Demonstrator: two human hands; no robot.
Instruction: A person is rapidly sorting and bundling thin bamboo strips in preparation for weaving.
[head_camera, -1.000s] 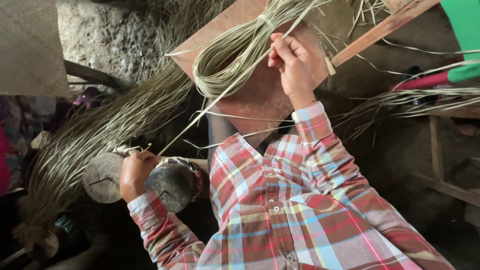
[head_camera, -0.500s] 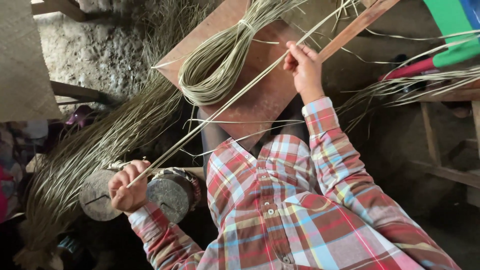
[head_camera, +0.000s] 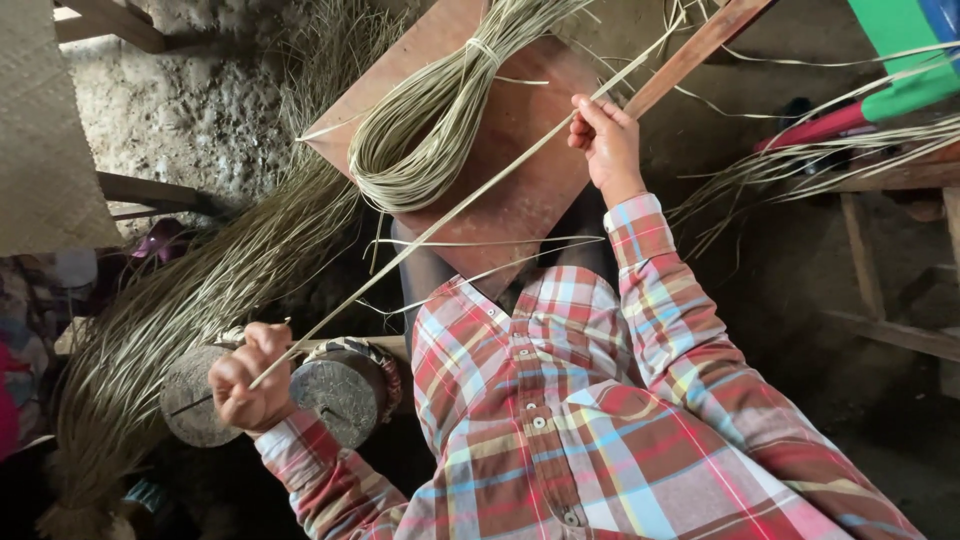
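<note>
Head view: one long pale reed strip (head_camera: 450, 215) runs taut on a slant above the person's lap, from low left to high right. Left hand (head_camera: 250, 378) is closed in a full fist around its lower end. Right hand (head_camera: 605, 145) is nearly closed, its fingertips (head_camera: 590, 112) pinching the strip further up, and the free end runs on past it. Judgement: to work the strip cleanly, keep tension even between both hands, keep the strip flat and untwisted, and slide the pinch instead of jerking, as a thin strip likely kinks or splits. Counted: one strip in hand; one tied coil of strips (head_camera: 420, 150) lying on one brown surface (head_camera: 520, 190); two round log ends (head_camera: 335, 395) just beside the left fist; one loose sheaf of reeds (head_camera: 190, 310) on the ground at left; one woven mat (head_camera: 40, 130) at the far left
</note>
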